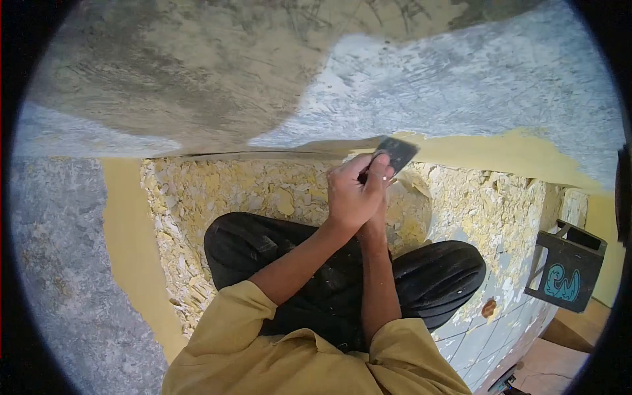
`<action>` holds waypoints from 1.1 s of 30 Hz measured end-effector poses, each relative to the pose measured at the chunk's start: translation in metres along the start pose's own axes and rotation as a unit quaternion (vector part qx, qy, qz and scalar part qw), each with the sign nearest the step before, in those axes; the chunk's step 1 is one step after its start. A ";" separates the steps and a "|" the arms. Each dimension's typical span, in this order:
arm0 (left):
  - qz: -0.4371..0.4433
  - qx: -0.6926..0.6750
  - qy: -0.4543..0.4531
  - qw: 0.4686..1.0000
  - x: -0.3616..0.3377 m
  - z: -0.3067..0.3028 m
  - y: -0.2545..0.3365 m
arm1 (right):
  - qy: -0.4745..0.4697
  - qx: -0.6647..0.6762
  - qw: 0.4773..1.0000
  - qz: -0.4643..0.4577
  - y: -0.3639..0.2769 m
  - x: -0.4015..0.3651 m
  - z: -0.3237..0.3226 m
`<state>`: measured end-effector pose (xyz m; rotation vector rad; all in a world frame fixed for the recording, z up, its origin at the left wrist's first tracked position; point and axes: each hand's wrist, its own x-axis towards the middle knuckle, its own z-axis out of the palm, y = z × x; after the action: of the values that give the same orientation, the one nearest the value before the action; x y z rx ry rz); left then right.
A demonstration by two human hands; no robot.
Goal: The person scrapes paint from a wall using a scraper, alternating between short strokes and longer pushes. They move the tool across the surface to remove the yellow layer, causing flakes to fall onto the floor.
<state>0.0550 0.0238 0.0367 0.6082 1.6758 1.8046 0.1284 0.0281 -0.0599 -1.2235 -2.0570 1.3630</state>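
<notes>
A scraper with a broad dark blade [401, 153] is in my hands, its blade at the strip of yellow paint [474, 150] low on the wall. My left hand [352, 192] is closed around the scraper's near end. Just behind it, my right hand [380, 197] is mostly covered by the left; its fingers also seem closed on the scraper, whose handle is hidden. The blade looks slightly blurred. Above it, the wall [408, 85] shows bare grey and whitish patches.
Yellow and white paint flakes [263, 187] lie thick on the floor around my crossed legs [263, 247]. At the right stands a dark stool [566, 266] with a blue mark. Another scraped wall [72, 263] with a yellow strip [128, 230] rises at the left. Tiles [487, 342] show at lower right.
</notes>
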 end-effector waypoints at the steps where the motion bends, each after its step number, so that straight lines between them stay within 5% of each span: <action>1: 0.003 -0.003 0.000 1.000 -0.001 0.000 -0.007 | 0.014 -0.035 0.999 -0.013 0.007 -0.001 0.007; 6: 0.049 0.095 0.024 0.994 -0.002 -0.006 -0.012 | 0.042 -0.102 0.989 -0.097 -0.004 -0.004 0.000; 10: 0.001 0.023 0.046 0.999 -0.005 -0.003 -0.014 | -0.007 -0.030 1.000 -0.003 0.021 -0.006 0.010; 13: -0.014 0.038 0.036 0.999 -0.003 -0.008 -0.015 | 0.043 -0.176 0.980 -0.080 0.029 -0.007 0.018; 15: -0.020 0.044 0.025 0.999 -0.003 -0.009 -0.016 | -0.006 0.042 0.998 0.042 0.037 -0.004 0.019; 19: -0.002 0.056 0.031 0.998 0.000 -0.004 -0.002 | 0.023 -0.059 0.998 -0.002 -0.024 -0.001 -0.005; 22: -0.001 0.118 0.003 0.993 0.000 -0.005 -0.002 | 0.032 -0.042 0.997 0.057 -0.034 0.002 -0.009; 24: 0.026 0.095 0.022 0.995 -0.001 -0.004 -0.006 | -0.031 0.191 0.959 0.207 -0.048 0.006 -0.021; 25: 0.029 0.094 0.025 0.995 -0.002 -0.004 -0.008 | -0.032 0.190 0.960 0.203 -0.039 0.004 -0.016; 27: 0.031 0.113 0.018 0.993 -0.002 -0.002 -0.013 | 0.013 -0.062 0.997 0.048 0.002 0.001 0.005; 33: 0.023 0.095 0.021 0.995 -0.003 0.000 -0.033 | 0.053 -0.037 0.998 0.011 0.031 -0.002 0.020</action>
<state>0.0606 0.0227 0.0042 0.6998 1.8914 1.7109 0.1296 0.0207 -0.0960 -1.3241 -2.0422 1.2154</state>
